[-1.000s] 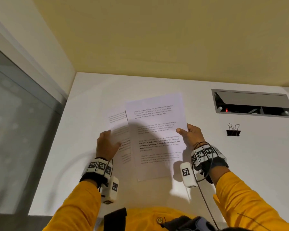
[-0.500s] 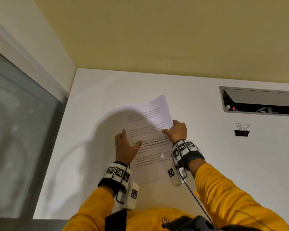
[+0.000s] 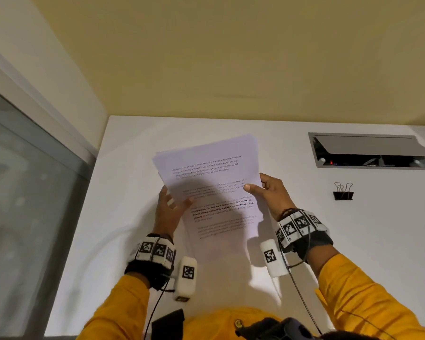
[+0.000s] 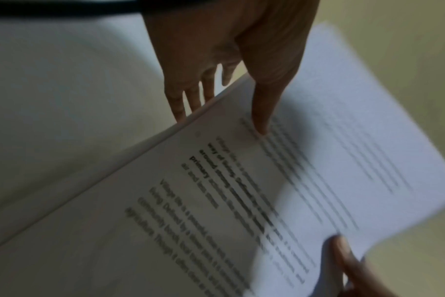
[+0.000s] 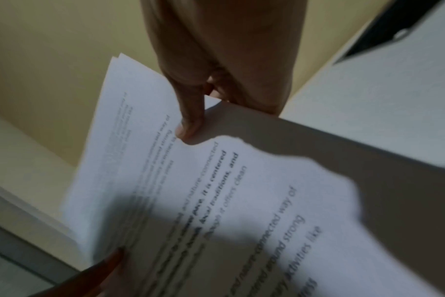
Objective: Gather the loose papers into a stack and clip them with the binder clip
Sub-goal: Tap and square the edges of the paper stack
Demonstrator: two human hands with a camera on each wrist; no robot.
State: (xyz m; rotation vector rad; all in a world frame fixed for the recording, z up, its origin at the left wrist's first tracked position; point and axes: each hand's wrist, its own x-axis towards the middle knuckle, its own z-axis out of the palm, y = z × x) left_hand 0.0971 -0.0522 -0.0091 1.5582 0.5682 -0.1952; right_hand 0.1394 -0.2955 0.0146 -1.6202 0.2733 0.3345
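Note:
A stack of printed white papers (image 3: pixel 214 182) is lifted off the white table (image 3: pixel 138 133), held between both hands. My left hand (image 3: pixel 168 207) holds its left edge, thumb on the top sheet and fingers underneath. My right hand (image 3: pixel 268 190) pinches the right edge, thumb on top. In the left wrist view the papers (image 4: pixel 280 191) show blurred text under the thumb. In the right wrist view my thumb presses the papers (image 5: pixel 191 191) near their edge. A black binder clip (image 3: pixel 343 192) with silver handles lies on the table to the right, apart from both hands.
An open cable hatch (image 3: pixel 371 150) with a grey flap is set into the table at the back right. A yellow wall (image 3: pixel 231 57) rises behind the table. A glass panel (image 3: pixel 22 204) runs along the left side.
The sheets that lay spread on the table have been drawn together into one stack and lifted between both hands. The hands moved closer, then up. The binder clip has not moved.

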